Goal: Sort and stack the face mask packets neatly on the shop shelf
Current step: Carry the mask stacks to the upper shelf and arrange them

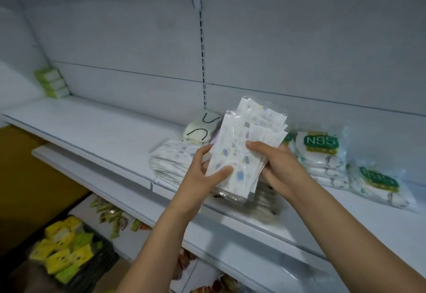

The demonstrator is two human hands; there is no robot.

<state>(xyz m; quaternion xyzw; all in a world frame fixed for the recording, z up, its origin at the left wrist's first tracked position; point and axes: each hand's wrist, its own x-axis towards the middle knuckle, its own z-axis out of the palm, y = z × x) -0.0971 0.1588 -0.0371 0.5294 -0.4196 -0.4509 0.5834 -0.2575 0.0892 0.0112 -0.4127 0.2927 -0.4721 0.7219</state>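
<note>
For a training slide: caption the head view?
Both hands hold printed clear-wrapped mask packets above the white shelf.

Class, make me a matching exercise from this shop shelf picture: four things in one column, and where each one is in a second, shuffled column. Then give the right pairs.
Things
1. bundle of patterned mask packets
2. N95 packets
3. green boxes
4. yellow packets

Places
A. far left end of the shelf
B. low down at bottom left, under the shelves
C. held above the shelf by the left hand and right hand
D. stacked on the shelf, right of the hands

Pairs: 1-C, 2-D, 3-A, 4-B
</note>
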